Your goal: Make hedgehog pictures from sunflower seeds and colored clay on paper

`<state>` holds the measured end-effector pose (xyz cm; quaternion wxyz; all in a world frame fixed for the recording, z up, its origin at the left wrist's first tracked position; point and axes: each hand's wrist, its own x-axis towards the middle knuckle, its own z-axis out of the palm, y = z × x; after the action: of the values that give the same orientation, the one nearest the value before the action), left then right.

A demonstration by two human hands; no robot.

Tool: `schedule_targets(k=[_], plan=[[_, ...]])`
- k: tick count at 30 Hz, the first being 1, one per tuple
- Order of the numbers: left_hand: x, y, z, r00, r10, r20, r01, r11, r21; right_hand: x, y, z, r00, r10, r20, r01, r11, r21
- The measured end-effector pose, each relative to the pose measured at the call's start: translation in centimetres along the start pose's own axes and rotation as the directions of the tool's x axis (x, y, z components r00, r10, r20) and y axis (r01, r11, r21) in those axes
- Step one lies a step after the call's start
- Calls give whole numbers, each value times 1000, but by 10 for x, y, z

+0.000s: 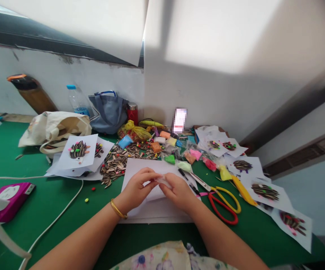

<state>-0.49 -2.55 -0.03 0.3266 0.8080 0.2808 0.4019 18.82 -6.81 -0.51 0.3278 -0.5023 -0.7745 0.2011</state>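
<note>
Over the white paper sheets my left hand and my right hand meet, fingertips closed on a small whitish, translucent packet. It looks like a thin plastic bag; its contents are mostly hidden by my fingers. Just right of my right hand lie black pens and scissors with red and yellow handles. Bagged lumps of coloured clay, among them a green one and a pink one, lie beyond the paper. Striped sunflower seeds are heaped beyond my left hand.
Papers bearing seed hedgehogs lie left and right. A yellow utility knife rests by the scissors. Bags, bottles and a phone stand along the wall. A white cable crosses the green table at left.
</note>
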Motion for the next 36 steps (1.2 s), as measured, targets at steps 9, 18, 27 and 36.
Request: schedule_targets(k=[9, 18, 27, 36], plan=[[3, 0, -5, 1000, -12, -29, 12, 1000, 5, 3, 4, 2, 999, 45, -7, -44, 996, 74], [2, 9, -9, 999, 28, -18, -27, 999, 44, 2, 8, -3, 998, 56, -11, -51, 958, 283], [-1, 8, -6, 990, 35, -133, -16, 990, 138, 2, 4, -2, 996, 73, 53, -86, 945, 315], [-2, -3, -1, 992, -116, 54, 101, 969, 224, 2, 11, 2, 990, 124, 64, -138, 941, 308]])
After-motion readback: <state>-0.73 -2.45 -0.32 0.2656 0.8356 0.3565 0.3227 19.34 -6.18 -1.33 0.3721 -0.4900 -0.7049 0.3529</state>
